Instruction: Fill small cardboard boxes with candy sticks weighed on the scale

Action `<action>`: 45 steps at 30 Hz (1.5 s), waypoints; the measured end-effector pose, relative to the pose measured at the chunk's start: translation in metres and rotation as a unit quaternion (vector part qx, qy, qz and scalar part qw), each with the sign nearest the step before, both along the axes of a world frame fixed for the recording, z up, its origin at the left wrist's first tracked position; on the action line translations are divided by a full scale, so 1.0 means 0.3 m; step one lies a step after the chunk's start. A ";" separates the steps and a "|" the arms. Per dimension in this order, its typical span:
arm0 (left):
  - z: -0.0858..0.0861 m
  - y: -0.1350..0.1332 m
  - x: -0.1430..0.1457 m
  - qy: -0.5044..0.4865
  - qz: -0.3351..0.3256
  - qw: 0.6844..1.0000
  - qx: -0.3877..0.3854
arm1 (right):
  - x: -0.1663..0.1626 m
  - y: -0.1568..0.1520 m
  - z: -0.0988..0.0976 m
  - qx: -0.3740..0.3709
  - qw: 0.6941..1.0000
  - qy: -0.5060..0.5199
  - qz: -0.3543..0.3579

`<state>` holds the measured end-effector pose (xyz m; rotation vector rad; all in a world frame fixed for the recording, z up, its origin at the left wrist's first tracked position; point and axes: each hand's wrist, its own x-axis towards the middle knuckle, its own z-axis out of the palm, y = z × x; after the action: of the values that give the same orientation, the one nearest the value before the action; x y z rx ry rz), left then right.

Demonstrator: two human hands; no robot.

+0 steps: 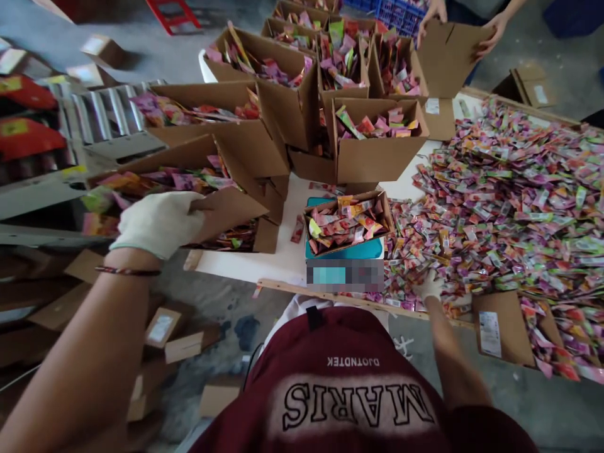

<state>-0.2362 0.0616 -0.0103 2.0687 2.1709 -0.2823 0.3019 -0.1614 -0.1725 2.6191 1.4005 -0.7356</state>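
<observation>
My left hand (158,221), in a white glove, is closed round the flap (231,211) of a cardboard box (189,165) filled with colourful sachets at the left. My right hand (431,286), also gloved, rests low on the edge of a large heap of sachets (509,189), its fingers curled into the packets. Between my hands a small open box (348,221) of sachets sits on a teal scale (346,251) near the table's front edge.
Several filled cardboard boxes (377,135) crowd the far side of the white table (283,251). Another person's hands (491,31) hold a flat carton at the top right. A roller conveyor (99,113) runs at the left. Empty cartons (500,327) lie near the floor.
</observation>
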 end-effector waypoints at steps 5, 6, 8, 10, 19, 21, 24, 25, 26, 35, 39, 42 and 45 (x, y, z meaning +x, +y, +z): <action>0.018 -0.085 0.016 -0.036 -0.079 0.988 0.125 | 0.061 -0.001 -0.112 -0.050 0.999 -0.004 -0.018; 0.031 -0.104 0.026 -0.044 -0.080 0.984 0.151 | 0.092 0.009 -0.113 -0.059 0.998 -0.006 -0.018; 0.058 -0.141 0.050 -0.063 -0.072 0.975 0.201 | 0.157 0.026 -0.097 -0.068 0.997 -0.016 -0.018; 0.077 -0.174 0.080 -0.085 -0.067 0.963 0.248 | 0.213 0.033 -0.064 -0.071 0.997 -0.030 -0.013; -0.022 -0.304 0.412 -0.225 -0.175 0.951 0.117 | 0.187 0.190 0.236 0.132 0.981 0.036 0.137; -0.017 -0.312 0.502 -0.173 -0.167 0.970 0.038 | 0.065 0.298 0.327 0.264 0.934 0.132 0.200; 0.013 -0.299 0.599 -0.117 -0.166 0.979 -0.032 | -0.188 0.475 0.422 0.316 0.889 0.160 0.290; 0.021 -0.289 0.619 -0.111 -0.162 0.980 -0.039 | -0.274 0.527 0.436 0.317 0.881 0.136 0.324; 0.027 -0.277 0.635 -0.109 -0.156 0.981 -0.039 | -0.354 0.573 0.442 0.300 0.882 0.099 0.351; 0.077 -0.223 0.594 -0.112 -0.185 0.976 0.001 | -0.482 0.655 0.411 0.284 0.863 0.069 0.413; 0.160 -0.207 0.599 -0.245 -0.236 0.931 0.129 | -0.422 0.581 0.542 0.402 0.813 0.213 0.364; 0.207 -0.176 0.688 -0.385 -0.293 0.851 0.204 | -0.420 0.502 0.656 0.432 0.766 0.329 0.345; 0.219 -0.163 0.812 -0.511 -0.309 0.770 0.224 | -0.407 0.429 0.728 0.481 0.767 0.318 0.282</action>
<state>0.0074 0.0126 0.0554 2.2298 0.9050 1.1506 0.1797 -0.0328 0.0458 2.1636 3.3167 -1.0337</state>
